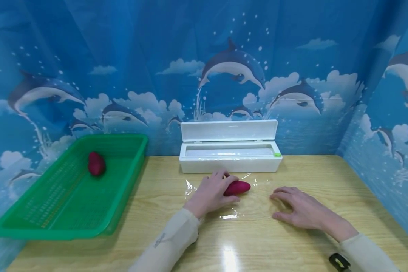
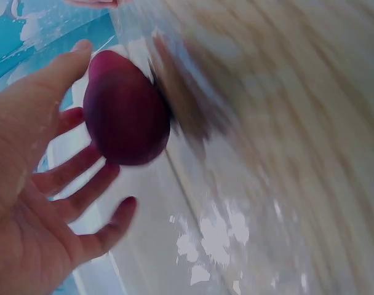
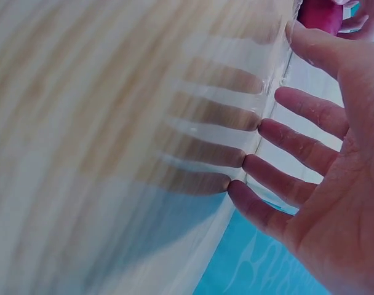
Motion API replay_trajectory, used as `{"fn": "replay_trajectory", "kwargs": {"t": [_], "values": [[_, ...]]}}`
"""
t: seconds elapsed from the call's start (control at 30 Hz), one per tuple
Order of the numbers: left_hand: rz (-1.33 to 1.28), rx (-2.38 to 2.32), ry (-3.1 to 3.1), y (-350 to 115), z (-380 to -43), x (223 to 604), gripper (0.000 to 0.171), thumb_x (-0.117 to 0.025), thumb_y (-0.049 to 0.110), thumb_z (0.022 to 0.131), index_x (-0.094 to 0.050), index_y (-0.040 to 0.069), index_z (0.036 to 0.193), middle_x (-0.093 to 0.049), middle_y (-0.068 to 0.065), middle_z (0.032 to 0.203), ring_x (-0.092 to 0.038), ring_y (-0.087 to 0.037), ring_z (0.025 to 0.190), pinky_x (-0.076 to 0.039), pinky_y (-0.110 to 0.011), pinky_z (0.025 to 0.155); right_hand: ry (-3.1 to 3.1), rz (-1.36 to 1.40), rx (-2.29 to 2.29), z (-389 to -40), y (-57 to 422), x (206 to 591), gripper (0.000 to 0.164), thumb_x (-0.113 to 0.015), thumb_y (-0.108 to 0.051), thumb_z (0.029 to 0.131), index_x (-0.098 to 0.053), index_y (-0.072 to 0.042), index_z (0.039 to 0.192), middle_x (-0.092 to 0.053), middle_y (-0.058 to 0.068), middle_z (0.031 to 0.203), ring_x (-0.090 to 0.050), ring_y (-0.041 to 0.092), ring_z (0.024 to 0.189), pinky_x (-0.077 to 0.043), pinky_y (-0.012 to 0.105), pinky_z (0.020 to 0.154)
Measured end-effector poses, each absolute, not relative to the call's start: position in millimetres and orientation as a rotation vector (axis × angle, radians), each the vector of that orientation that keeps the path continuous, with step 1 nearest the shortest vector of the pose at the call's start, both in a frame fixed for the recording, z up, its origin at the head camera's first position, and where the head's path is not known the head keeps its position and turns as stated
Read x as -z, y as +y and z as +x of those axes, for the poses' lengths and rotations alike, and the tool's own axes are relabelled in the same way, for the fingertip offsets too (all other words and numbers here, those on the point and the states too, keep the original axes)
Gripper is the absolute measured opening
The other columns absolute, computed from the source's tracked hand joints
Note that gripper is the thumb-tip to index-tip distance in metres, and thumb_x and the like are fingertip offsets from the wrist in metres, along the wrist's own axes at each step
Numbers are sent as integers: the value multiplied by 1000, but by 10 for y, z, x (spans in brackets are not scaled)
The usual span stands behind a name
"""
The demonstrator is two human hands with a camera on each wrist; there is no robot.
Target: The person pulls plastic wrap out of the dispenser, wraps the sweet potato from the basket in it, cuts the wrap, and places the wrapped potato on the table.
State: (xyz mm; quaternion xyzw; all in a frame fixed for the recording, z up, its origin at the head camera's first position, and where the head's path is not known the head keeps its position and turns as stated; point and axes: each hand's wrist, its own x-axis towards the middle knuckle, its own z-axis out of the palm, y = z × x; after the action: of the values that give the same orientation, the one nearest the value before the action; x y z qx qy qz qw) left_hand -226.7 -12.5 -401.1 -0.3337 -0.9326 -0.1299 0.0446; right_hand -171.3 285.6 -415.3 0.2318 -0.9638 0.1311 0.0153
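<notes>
Red tapered item [image 1: 237, 187], one: lies just right of centre in the head frame, on clear film [image 1: 229, 217] laid over the wood-grain table [image 1: 275, 245]; film outline hard to make out under the glare. Long axis roughly left to right, narrow end pointing toward the right of the frame.

Left hand [image 1: 212, 192]: curled about the left end of the item, gripping with thumb on the near side and fingers across the far side. Nearer of the two, in contact.

Right hand [image 1: 300, 207]: right of centre, apart from the narrow end and facing it; fingers spread, holding nothing.

White box [image 1: 231, 165], with raised lid and green tab [image 1: 277, 154]: upper middle of the frame, just beyond the item.

Green basket [image 1: 122, 196]: left of the frame, containing second red item [image 1: 96, 164] toward its upper end.

Blue backdrop [image 1: 163, 45], dolphin-printed: across the top and down the right edge.
</notes>
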Motion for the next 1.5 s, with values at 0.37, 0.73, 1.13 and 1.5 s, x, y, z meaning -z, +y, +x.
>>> {"fn": "replay_trajectory", "kwargs": {"t": [0.37,0.73,1.13,1.5], "values": [[-1069,529,-3114,-684,-2031,3726,29,-82,32,86,-73,19,110,-68,2,99,-59,-8,84,-53,-24,76,-2955,703,-482,-1710,2870,4167,44,-80,-50,84,-70,-18,113,-67,11,129,-64,37,119,-53,59,99],[-1009,504,-3176,-1165,-1879,3931,13,-83,14,80,-77,17,92,-68,5,81,-58,-5,72,-52,-24,68,-2749,859,-590,-1718,2879,4200,33,-91,-27,73,-58,-33,74,-57,-11,99,-53,2,86,-53,25,72],[-1008,574,-3071,-1227,-1901,3904,6,-75,9,89,-78,12,93,-74,1,84,-62,-7,74,-55,-25,71,-2856,904,-603,-1688,2898,4178,12,-81,-43,85,-74,-33,84,-57,-22,85,-50,-4,78,-47,23,67],[-895,674,-3100,-1324,-1911,3811,15,-73,8,92,-78,10,106,-77,-1,98,-67,-9,86,-59,-29,80,-2799,996,-615,-1688,2922,4155,19,-80,-10,84,-74,-28,85,-63,-22,86,-57,-6,78,-53,25,67]]}}
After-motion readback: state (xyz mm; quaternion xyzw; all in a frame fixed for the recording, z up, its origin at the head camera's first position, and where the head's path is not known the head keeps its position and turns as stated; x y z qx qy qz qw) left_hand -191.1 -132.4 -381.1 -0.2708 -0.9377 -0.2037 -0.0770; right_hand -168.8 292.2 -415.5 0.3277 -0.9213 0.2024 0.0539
